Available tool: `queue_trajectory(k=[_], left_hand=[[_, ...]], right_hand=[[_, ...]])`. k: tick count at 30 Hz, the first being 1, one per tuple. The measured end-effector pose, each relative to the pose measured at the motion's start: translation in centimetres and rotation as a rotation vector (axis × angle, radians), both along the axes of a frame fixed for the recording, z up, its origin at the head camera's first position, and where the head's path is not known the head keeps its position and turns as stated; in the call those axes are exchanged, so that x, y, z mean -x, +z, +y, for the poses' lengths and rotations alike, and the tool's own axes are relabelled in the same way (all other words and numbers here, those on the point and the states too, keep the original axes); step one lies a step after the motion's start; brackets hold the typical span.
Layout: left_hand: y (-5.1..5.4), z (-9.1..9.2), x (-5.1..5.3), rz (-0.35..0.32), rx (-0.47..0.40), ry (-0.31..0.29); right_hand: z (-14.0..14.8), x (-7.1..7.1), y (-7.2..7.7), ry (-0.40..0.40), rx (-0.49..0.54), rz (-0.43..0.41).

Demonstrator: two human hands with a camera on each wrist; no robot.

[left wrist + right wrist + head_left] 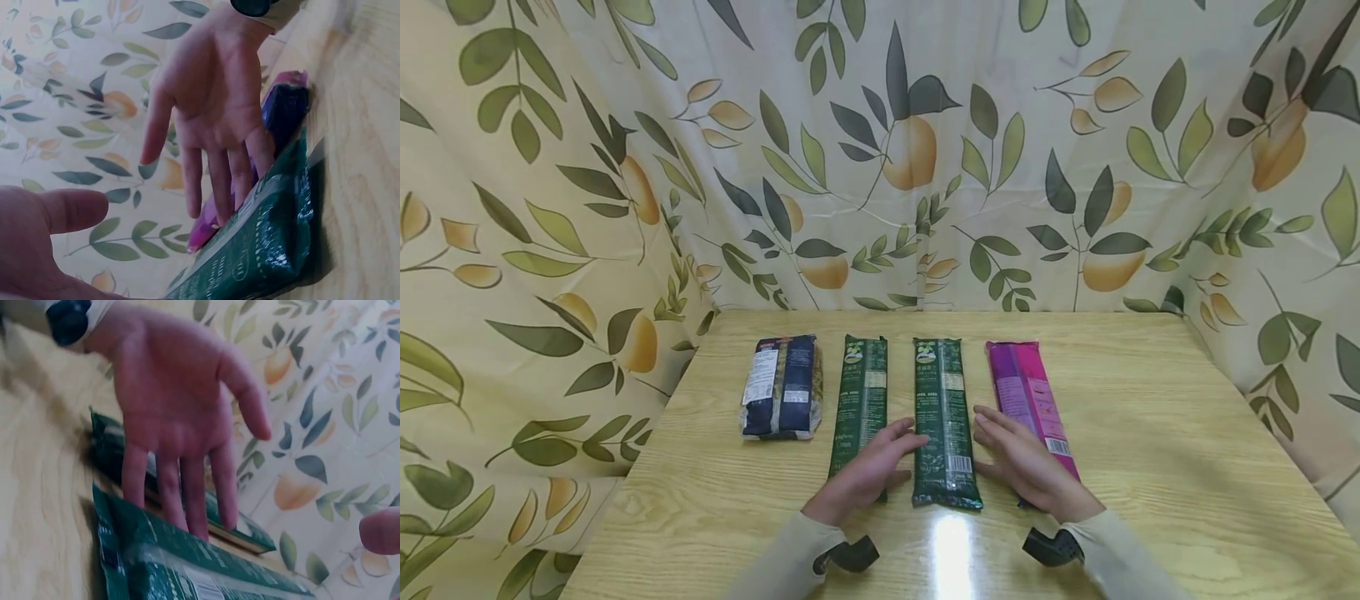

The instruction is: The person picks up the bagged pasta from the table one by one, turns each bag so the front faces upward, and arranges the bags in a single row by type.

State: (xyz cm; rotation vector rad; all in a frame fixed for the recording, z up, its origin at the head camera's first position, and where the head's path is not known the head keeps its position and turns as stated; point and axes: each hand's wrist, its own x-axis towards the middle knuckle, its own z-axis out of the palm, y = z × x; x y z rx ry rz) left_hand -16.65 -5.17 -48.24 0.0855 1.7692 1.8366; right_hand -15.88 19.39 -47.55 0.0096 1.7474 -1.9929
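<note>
Left hand: the left hand (872, 467) is wide, fingers straight and a bit apart, thumb well off them; nothing gripped.
Right hand: the right hand (1022, 462) is wide too, palm facing in, fingers straight, thumb spread; nothing gripped.
Centre green packet: the centre green packet (942, 417) lies flat between the two hands, long side pointing away from the person, barcode at the near end.
Contact: a left fingertip overlaps the packet's left edge in the head view; right fingers are just beside its right edge. Cannot tell if either hand touches it.
Left green packet: the left green packet (863, 383) lies just left of the centre one, its near part covered by the left hand.
Pink-purple packet: the pink-purple packet (1026, 387) lies right of the centre one, slightly slanted, its lower part partly behind the right hand.
Dark blue packet: the dark blue packet (781, 387) is shorter, farthest left, pale label up, apart from both hands.
Wrists: dark devices (853, 554) on both, pale sleeves (786, 554).
Surface: wooden table (1172, 450), bright glare near the front.
Backdrop: curtain (970, 50) with leaf and fruit print.
</note>
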Motion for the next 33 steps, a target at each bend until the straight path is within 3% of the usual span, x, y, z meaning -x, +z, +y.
queue_trajectory(k=[7,15,26,33], left_hand=[[-0.13,0.15,-0.09,-0.044,-0.068,0.015],[-0.43,-0.08,-0.03,-0.055,-0.102,0.014],[-0.09,-0.10,0.25,-0.119,-0.208,0.029],[-0.40,-0.04,0.42,-0.110,-0.205,0.029]], right_hand=[[0.24,0.06,-0.17,0.000,0.108,-0.063],[0.16,0.10,0.04,-0.020,0.142,-0.100],[0.23,0.28,0.16,-0.025,0.153,-0.123],[0.41,0.40,0.01,-0.017,0.172,-0.139]])
